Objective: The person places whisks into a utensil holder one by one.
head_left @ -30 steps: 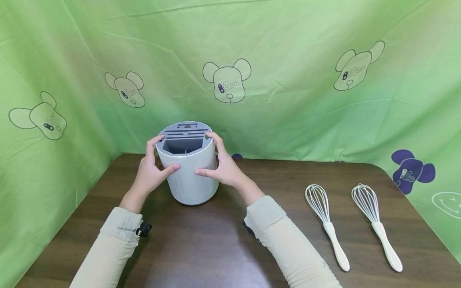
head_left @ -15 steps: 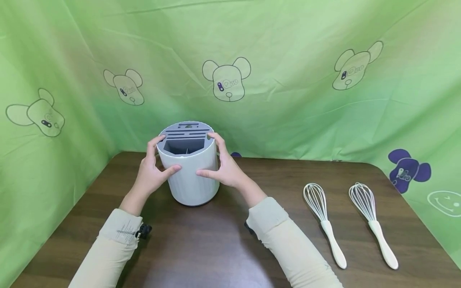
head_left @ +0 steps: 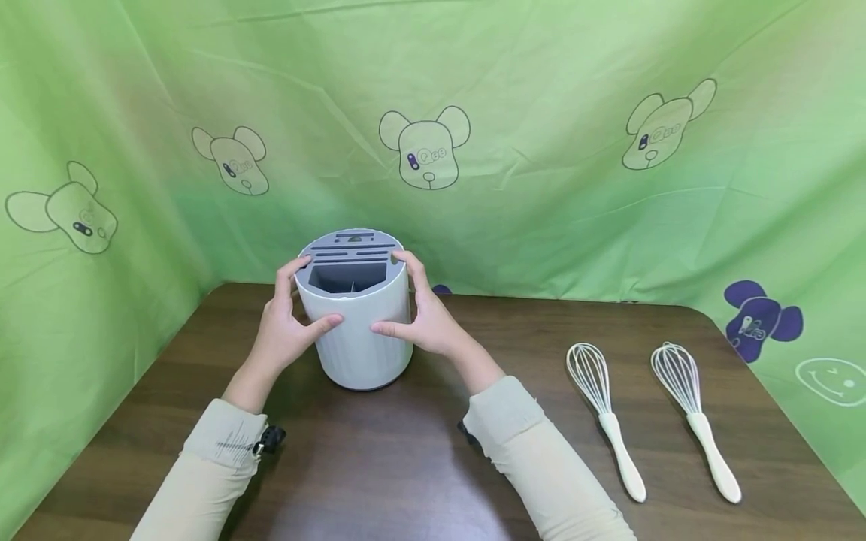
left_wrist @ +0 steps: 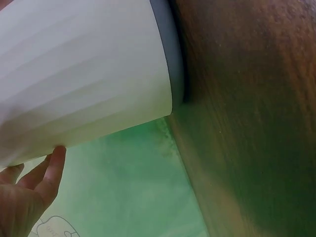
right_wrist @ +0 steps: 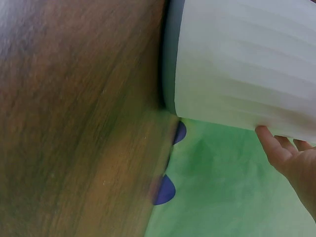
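Note:
A round white utensil holder (head_left: 361, 346) stands upright on the brown table, left of centre in the head view. Its grey top has narrow slots and one wide opening with a divider inside. My left hand (head_left: 280, 330) grips its left side, thumb across the front and index finger at the top rim. On the opposite side my right hand (head_left: 433, 323) holds it the same way. Both wrist views show the holder's ribbed white wall (left_wrist: 98, 74) and grey base (right_wrist: 172, 64), with fingertips (right_wrist: 261, 131) touching the wall. The other fingers are mostly hidden behind it in the head view.
Two white whisks, a left one (head_left: 622, 454) and a right one (head_left: 713, 458), lie side by side on the table's right part, handles toward me. A green cloth (head_left: 541, 225) with cartoon heads hangs behind and beside the wooden table (head_left: 379, 466).
The head view has shifted slightly, so the whisks sit a little farther left in it. Both hands keep the same grip on the utensil holder.

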Demonstrator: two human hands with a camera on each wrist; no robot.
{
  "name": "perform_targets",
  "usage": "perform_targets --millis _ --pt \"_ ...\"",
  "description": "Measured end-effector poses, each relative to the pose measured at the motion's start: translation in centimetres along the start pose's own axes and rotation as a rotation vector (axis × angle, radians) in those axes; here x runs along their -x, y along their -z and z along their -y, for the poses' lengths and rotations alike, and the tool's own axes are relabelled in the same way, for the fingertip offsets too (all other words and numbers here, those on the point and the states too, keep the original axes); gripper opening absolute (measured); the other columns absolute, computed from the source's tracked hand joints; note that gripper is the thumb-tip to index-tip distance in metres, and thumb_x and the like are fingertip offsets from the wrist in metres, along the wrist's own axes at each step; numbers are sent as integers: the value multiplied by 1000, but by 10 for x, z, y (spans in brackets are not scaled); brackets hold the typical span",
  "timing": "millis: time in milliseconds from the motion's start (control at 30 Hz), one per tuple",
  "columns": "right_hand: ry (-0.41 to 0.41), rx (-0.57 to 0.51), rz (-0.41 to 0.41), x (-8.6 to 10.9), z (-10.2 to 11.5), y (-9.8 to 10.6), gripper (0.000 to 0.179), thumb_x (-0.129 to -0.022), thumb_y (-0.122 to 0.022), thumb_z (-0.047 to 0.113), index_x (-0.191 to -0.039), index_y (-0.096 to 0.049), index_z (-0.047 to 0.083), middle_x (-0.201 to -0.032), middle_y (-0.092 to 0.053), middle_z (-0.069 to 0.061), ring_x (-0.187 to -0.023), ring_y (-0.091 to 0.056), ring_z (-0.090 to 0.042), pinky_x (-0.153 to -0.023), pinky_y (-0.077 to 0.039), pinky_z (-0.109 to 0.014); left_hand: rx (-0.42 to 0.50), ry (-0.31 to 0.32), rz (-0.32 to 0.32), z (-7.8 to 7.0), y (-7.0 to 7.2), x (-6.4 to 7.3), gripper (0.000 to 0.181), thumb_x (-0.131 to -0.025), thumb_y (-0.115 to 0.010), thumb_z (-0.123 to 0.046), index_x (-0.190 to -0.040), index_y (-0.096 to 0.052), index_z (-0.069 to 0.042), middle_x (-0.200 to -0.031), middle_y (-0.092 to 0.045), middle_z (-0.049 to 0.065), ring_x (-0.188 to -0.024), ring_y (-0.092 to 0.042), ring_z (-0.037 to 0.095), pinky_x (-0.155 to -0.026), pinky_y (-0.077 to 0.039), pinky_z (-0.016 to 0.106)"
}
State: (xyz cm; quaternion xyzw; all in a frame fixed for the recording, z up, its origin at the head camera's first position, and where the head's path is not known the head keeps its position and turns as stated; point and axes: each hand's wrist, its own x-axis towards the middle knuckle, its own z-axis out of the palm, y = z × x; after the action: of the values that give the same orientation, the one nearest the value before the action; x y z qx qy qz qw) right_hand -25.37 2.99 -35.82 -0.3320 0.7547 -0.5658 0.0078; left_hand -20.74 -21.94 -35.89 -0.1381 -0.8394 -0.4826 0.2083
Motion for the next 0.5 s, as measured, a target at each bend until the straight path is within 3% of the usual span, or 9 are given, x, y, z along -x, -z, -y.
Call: perform_targets --millis 500 --pt "4 -21 -29 11 5 0 106 -76 -84 7 -151 -16 38 -150 -37 -2 -136 -42 -18 -112 -37 -49 -13 -11 -18 -6 -4 7 96 -76 -87 -17 -151 -28 -25 -146 -49 18 -118 -61 35 -73 -52 11"
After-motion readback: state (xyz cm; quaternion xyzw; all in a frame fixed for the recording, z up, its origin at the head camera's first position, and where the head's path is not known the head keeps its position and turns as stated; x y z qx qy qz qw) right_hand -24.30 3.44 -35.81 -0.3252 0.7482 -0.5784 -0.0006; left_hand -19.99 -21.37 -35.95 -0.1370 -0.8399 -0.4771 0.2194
